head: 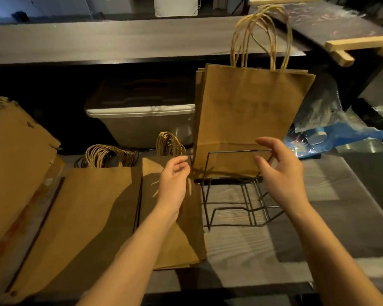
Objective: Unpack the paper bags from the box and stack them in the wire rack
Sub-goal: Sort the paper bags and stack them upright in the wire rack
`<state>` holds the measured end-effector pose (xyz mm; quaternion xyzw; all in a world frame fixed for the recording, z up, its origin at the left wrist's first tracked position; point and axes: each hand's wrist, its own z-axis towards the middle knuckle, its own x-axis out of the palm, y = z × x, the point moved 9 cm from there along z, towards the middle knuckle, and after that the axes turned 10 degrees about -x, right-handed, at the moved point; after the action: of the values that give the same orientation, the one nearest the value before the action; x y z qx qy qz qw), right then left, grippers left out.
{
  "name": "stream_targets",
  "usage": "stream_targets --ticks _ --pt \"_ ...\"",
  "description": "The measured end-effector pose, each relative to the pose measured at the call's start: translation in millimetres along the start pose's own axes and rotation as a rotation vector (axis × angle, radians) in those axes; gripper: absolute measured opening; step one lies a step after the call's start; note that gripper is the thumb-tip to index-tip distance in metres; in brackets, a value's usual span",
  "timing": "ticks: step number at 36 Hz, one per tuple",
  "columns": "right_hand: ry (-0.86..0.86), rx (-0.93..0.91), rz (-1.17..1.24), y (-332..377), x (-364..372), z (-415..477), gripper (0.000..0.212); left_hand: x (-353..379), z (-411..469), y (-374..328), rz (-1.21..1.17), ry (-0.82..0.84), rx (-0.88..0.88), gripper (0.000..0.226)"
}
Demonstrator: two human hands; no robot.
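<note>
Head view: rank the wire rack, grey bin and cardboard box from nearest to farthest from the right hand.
1. Wire rack, just left of the right hand.
2. Grey bin, behind and to the left.
3. Cardboard box, far left.

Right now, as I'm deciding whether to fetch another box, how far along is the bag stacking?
Done: a few bags stand upright in the back slot of the wire rack. In hand: nothing; the left hand and right hand hover open near the rack. Left: the wide flat stack and the narrower stack lie on the table; the front slots hold nothing. The inside of the box is hidden.
</note>
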<state>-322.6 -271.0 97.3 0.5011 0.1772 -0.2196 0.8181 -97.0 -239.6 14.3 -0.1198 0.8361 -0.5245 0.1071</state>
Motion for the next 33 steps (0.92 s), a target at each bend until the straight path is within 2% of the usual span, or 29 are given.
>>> stream_targets --ticks 9,16,20,23,30,33 --pt "0.335 -0.06 0.147 79 92 -26 0.034 -93 -24 27 -0.039 -0.099 -0.035 0.023" --pt "0.572 -0.058 0.163 116 179 -58 0.039 -171 -28 39 0.039 -0.21 -0.057 0.021" --pt "0.705 0.028 0.208 122 223 -81 0.047 -209 -27 48 0.082 -0.271 -0.093 0.019" --pt "0.79 0.106 0.275 124 252 -101 0.051 -233 -29 64 0.154 -0.294 -0.144 0.032" --pt "0.8 0.344 0.366 108 288 -149 0.063 -274 -39 111 0.342 -0.376 -0.316 0.069" --pt "0.779 0.449 0.426 109 288 -162 0.078 -284 -47 126 0.238 -0.422 -0.413 0.071"
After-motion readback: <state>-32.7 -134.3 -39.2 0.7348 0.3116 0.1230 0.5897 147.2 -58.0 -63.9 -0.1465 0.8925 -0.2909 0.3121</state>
